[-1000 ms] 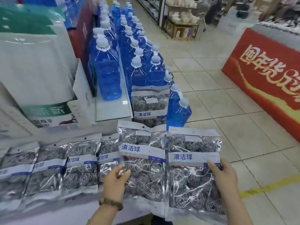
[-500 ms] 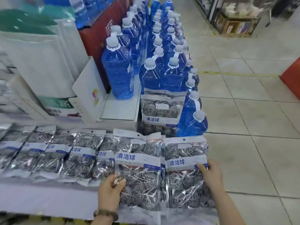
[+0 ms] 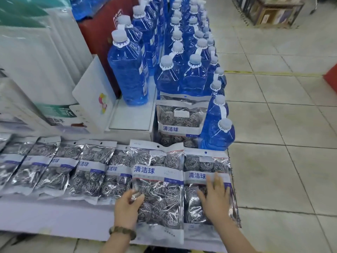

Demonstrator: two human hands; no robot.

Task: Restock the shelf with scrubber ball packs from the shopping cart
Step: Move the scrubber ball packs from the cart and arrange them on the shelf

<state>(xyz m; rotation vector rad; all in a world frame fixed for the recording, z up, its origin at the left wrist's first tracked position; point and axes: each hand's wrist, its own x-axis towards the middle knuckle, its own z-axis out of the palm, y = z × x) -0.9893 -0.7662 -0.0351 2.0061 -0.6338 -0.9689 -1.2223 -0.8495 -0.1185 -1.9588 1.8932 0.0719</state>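
Two scrubber ball packs lie side by side at the right end of the white shelf. My left hand grips the left edge of the left pack, thumb over its front. My right hand lies flat with fingers spread on the right pack, which sits at the shelf's right edge. A row of several overlapping scrubber packs runs leftward along the shelf. One more pack stands upright behind, beside the bottles. The shopping cart is out of view.
Rows of blue liquid bottles stand behind the shelf, running away along the aisle. Large white and green packages are stacked at the left. Tiled floor lies to the right, with a red display corner at the far right.
Both packs have come down from a raised position onto the shelf. My right hand moved from gripping the right pack's edge to lying flat on top of it. The view tilted downward.
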